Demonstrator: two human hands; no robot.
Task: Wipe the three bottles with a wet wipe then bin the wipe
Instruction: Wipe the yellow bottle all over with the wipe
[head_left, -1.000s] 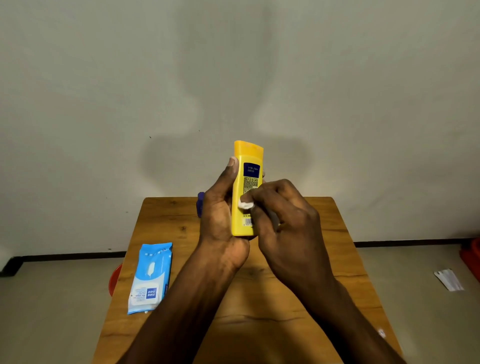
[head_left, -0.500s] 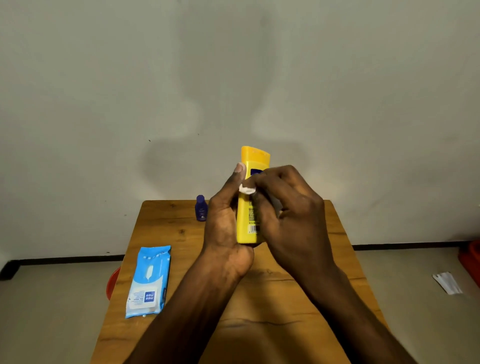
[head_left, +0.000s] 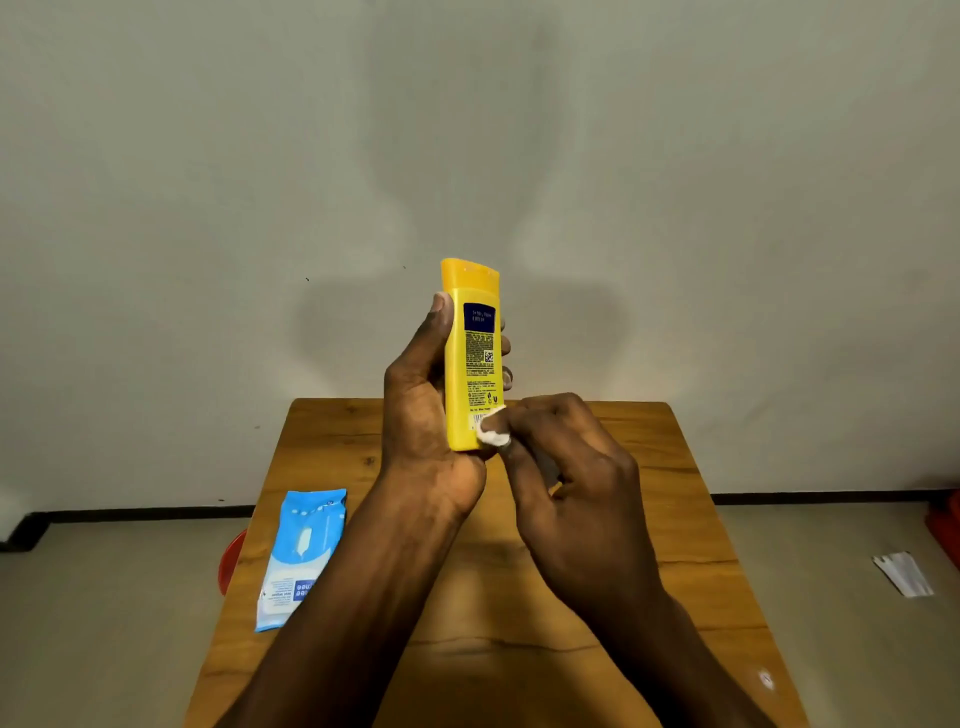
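Observation:
My left hand (head_left: 421, 415) holds a yellow bottle (head_left: 470, 358) upright above the far middle of the wooden table (head_left: 649, 519), its back label facing me. My right hand (head_left: 566, 478) pinches a small bunched white wet wipe (head_left: 492, 431) and presses it against the bottle's lower right side, by the barcode. The other bottles are hidden behind my hands.
A blue pack of wet wipes (head_left: 304, 556) lies flat at the table's left edge. A red round container (head_left: 228, 564) shows on the floor beside that edge. A scrap of white paper (head_left: 904, 571) lies on the floor at the right, near a red object (head_left: 948, 525).
My right hand has slid the wipe down the bottle from near the upper label to the bottom. The small blue bottle seen at the table's far edge is now hidden behind my left hand.

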